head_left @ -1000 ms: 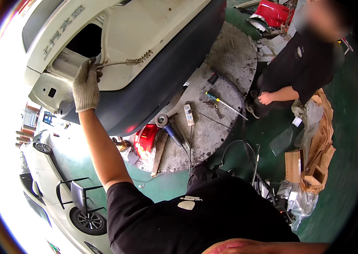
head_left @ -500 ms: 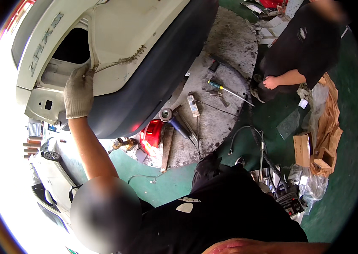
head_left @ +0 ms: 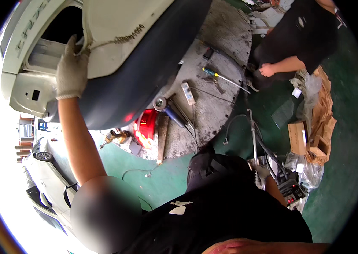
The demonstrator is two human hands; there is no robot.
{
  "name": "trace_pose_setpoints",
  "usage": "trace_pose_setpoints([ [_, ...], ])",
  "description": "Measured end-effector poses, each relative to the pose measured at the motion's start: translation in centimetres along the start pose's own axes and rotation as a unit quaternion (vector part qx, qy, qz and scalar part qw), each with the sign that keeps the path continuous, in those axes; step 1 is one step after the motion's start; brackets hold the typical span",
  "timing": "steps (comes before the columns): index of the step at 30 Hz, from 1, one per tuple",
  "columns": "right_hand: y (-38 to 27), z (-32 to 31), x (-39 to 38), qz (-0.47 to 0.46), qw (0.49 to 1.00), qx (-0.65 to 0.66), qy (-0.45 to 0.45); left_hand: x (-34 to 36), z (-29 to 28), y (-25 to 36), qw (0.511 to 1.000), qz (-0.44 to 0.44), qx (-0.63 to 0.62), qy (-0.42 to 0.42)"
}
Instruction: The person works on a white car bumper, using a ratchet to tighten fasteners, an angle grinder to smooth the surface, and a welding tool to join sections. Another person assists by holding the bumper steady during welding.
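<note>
My left hand point(head_left: 72, 70), in a pale knit glove, is raised to the rear corner of a cream car body point(head_left: 113, 59). Its fingers are bent at the rim of the lamp opening, beside the end of a thin rod that runs to a coiled wire point(head_left: 130, 34) along the panel. What those fingers grip is hidden. Low on the right, my gloved right hand point(head_left: 262, 174) closes round the lower part of a long metal rod point(head_left: 254, 137) with a hooked top. A box-shaped machine with a lit display point(head_left: 292, 195) stands beside this hand.
On the round metal plate point(head_left: 219, 122) lie an angle grinder point(head_left: 172, 115), a screwdriver point(head_left: 225, 79), a power strip point(head_left: 188, 93) and a red lamp point(head_left: 146, 128). A co-worker point(head_left: 295, 46) squats at the far right. Cardboard point(head_left: 298, 137) and hoses lie on the green floor.
My right hand has come into view at the machine and grasps the hooked rod, whose top has swung left. My left hand keeps its place on the car while the whole view shifts.
</note>
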State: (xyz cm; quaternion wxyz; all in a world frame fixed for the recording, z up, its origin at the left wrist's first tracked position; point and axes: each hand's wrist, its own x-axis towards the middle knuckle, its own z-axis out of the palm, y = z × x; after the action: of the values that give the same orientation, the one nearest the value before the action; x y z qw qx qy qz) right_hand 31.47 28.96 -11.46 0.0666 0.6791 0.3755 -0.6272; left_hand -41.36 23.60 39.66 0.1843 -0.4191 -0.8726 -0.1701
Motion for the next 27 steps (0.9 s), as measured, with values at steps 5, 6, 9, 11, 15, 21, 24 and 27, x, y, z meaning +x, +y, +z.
trace_pose_setpoints([
  [5,3.4,-0.2,4.8,-0.104,0.991,-0.06,-0.059,2.5,0.1,-3.9,0.994,0.011,0.022,-0.109],
  [6,4.0,-0.5,5.4,-0.085,0.993,-0.059,-0.057,2.4,0.5,-3.5,0.996,0.006,-0.008,-0.093],
  [9,-1.7,0.4,-2.3,-0.015,0.987,-0.149,-0.05,0.9,1.0,-2.9,0.996,-0.027,-0.037,-0.076],
  [11,1.7,-0.7,-1.2,-0.022,0.989,-0.136,-0.044,1.0,0.8,-1.8,0.996,-0.03,-0.053,-0.065],
  [15,5.5,-2.4,-0.7,-0.008,0.977,-0.183,-0.109,2.1,1.7,-5.8,0.996,-0.007,-0.089,-0.028],
  [21,5.3,-3.1,-5.6,0.017,0.98,-0.096,-0.175,1.2,2.0,-2.2,0.998,-0.024,-0.066,0.0],
  [24,4.9,-2.2,-4.6,-0.023,0.978,-0.099,-0.183,-0.1,1.4,-1.0,0.999,-0.014,-0.049,0.016],
  [27,-0.2,-0.5,-6.1,-0.085,0.951,-0.239,-0.177,-0.3,1.4,-0.3,0.998,-0.038,0.02,0.045],
])
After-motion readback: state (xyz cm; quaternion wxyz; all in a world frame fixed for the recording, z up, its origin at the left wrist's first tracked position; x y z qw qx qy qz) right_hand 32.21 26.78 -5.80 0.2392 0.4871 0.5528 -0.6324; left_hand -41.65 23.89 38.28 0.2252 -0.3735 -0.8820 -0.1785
